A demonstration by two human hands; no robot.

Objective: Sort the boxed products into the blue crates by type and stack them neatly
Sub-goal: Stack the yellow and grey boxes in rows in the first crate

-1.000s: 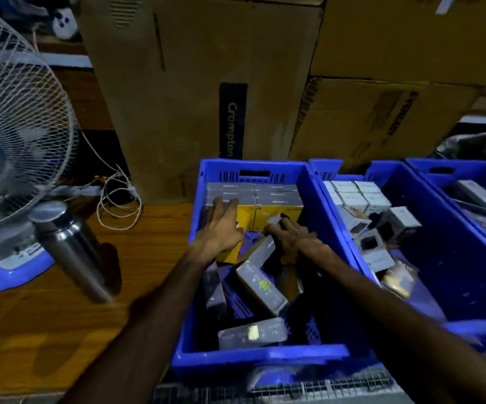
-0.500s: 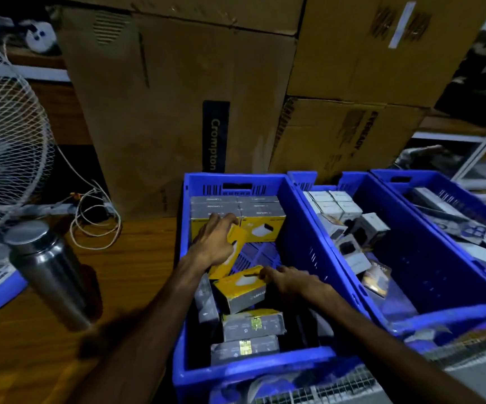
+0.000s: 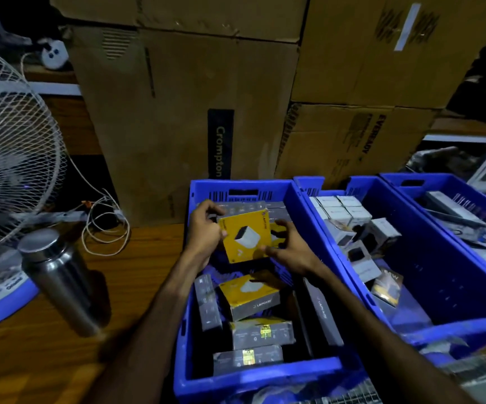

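Note:
A yellow box (image 3: 246, 236) with a white cube pictured on it is held upright above the left blue crate (image 3: 253, 374). My left hand (image 3: 203, 234) grips its left edge and my right hand (image 3: 288, 249) grips its right and lower edge. Below them lie another yellow and grey box (image 3: 250, 297) and several grey boxes (image 3: 262, 333), some tilted. A neat row of grey boxes (image 3: 244, 207) stands at the crate's far end. The middle blue crate (image 3: 428, 272) holds white boxes (image 3: 340, 208), stacked at the back and loose nearer me.
A third blue crate (image 3: 451, 185) with long boxes is at the far right. Large cardboard cartons (image 3: 195, 97) stand close behind the crates. On the wooden table (image 3: 32, 360) to the left stand a steel bottle (image 3: 58, 278), a table fan (image 3: 5, 170) and a coiled white cable (image 3: 104, 228).
Both hands rose from inside the left crate, bringing a yellow box up between them. The right hand left the loose boxes lower in the crate and joined the left on this box.

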